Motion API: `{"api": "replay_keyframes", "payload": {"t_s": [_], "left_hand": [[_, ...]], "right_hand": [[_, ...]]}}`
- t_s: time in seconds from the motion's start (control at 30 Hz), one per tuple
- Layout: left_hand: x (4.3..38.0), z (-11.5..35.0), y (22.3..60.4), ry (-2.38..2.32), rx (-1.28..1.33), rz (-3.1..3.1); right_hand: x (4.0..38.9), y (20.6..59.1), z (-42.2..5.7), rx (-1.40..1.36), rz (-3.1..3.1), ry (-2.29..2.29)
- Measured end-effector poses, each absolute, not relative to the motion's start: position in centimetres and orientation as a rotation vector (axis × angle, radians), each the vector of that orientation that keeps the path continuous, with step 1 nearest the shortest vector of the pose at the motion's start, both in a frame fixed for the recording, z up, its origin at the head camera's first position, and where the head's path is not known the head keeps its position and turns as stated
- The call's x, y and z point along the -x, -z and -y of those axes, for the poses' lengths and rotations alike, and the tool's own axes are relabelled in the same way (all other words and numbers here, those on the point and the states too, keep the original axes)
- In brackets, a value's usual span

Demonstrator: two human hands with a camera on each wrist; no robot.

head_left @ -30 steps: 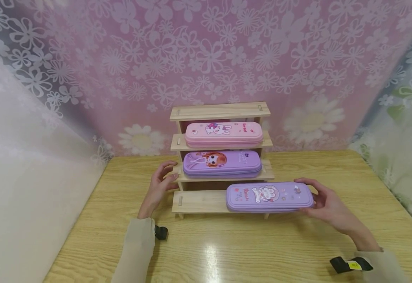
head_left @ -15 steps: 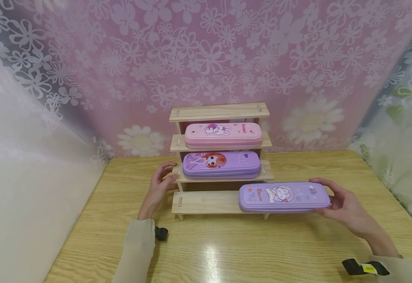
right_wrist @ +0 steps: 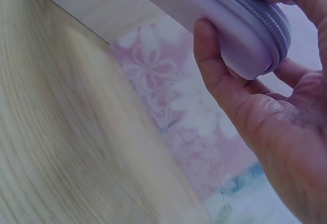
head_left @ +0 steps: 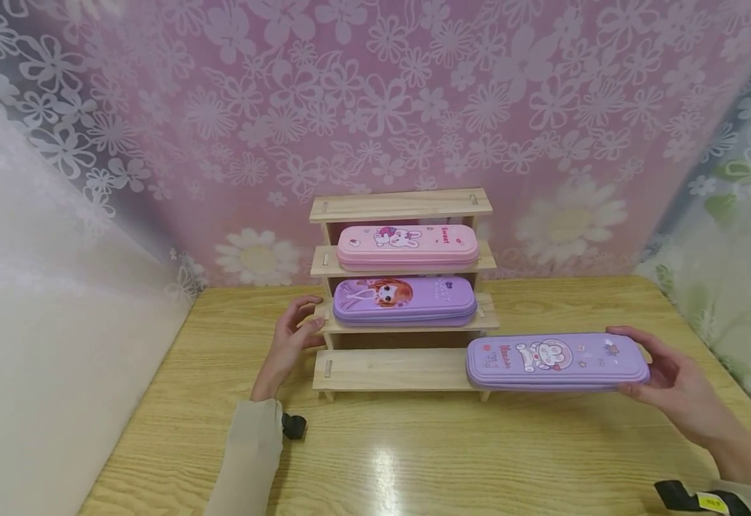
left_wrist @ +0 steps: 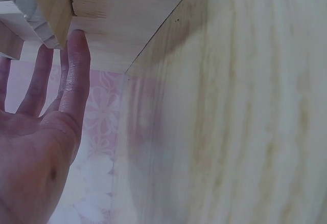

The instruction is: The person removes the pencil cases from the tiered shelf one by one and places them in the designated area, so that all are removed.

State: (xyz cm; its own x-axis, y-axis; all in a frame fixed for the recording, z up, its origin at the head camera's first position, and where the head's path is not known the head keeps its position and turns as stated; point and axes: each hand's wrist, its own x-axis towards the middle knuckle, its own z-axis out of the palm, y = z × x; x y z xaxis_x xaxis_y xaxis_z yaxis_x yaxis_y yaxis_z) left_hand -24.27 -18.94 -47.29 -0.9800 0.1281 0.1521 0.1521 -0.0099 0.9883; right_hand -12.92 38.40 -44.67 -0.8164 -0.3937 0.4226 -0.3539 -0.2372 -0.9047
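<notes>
"Lilac, that pencil case (head_left: 559,362): how do we have it?"

"By its right end, pinched in our right hand (head_left: 678,390), thumb on the near side and fingers on the far side."

"So which way does it lie from our grip?"

"Leftward, its long axis running side to side, in line with the bottom shelf (head_left: 388,369). Its left end overlaps that shelf's right end; the rest juts out above the table (head_left: 479,459). Whether it touches the wood, we can't tell."

"And our left hand (head_left: 292,340)?"

"At the rack (head_left: 401,204), on its left side, fingers fairly straight against the wood. Our right is much nearer the case."
</notes>
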Motion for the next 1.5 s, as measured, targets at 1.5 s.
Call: {"api": "replay_keyframes", "payload": {"t_s": [1.5], "left_hand": [[24.2,18.9,47.3,2.225,0.297,2.179]], "right_hand": [[14.3,45.8,-36.1,-0.031,-2.328,2.544]]}}
